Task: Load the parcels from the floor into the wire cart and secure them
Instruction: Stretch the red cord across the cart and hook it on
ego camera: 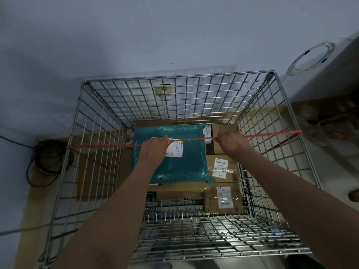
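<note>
A silver wire cart (178,79) stands against the wall, open at the top. Inside lie a teal plastic mailer (186,164) with a white label and several brown cardboard parcels (223,199) along the right side and underneath. A red cord (108,146) runs taut across the cart from the left wall to the right wall. My left hand (153,150) grips the cord near the middle. My right hand (230,143) grips it a little further right. Both forearms reach in over the near rim.
A coil of black cable (46,162) lies on the floor left of the cart. A flat cardboard sheet (93,177) shows through the left wire wall. A white appliance (328,68) with a looped white cable stands at the right. A wall socket (163,89) is behind the cart.
</note>
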Demonstrator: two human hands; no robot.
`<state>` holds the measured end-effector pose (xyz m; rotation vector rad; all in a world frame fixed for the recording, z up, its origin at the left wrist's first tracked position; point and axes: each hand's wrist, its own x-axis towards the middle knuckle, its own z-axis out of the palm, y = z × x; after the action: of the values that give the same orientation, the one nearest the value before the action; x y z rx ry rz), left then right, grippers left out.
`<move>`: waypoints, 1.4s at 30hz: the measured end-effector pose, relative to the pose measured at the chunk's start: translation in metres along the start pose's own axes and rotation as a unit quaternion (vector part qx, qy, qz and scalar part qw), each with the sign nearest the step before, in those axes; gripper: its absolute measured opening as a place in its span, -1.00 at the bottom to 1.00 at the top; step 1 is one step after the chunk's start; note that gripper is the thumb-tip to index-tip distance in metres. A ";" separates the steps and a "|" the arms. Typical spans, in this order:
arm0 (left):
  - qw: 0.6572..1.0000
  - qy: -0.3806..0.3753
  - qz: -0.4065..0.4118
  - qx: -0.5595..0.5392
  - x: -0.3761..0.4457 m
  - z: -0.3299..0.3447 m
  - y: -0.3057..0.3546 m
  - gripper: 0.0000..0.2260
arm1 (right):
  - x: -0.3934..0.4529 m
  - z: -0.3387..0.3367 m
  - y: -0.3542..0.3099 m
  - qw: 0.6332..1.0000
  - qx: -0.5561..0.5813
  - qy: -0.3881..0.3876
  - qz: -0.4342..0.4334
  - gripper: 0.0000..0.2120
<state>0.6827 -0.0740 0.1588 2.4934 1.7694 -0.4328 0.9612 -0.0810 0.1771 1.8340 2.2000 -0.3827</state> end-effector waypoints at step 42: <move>0.977 -0.078 -0.200 0.000 -0.054 0.057 -0.138 -0.66 | -0.038 0.041 0.133 0.971 -0.112 0.082 0.195 -0.65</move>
<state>0.5268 -0.0877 0.1340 2.0277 2.1983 -0.6289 1.0995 -0.1079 0.1471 2.1617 1.8188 0.0949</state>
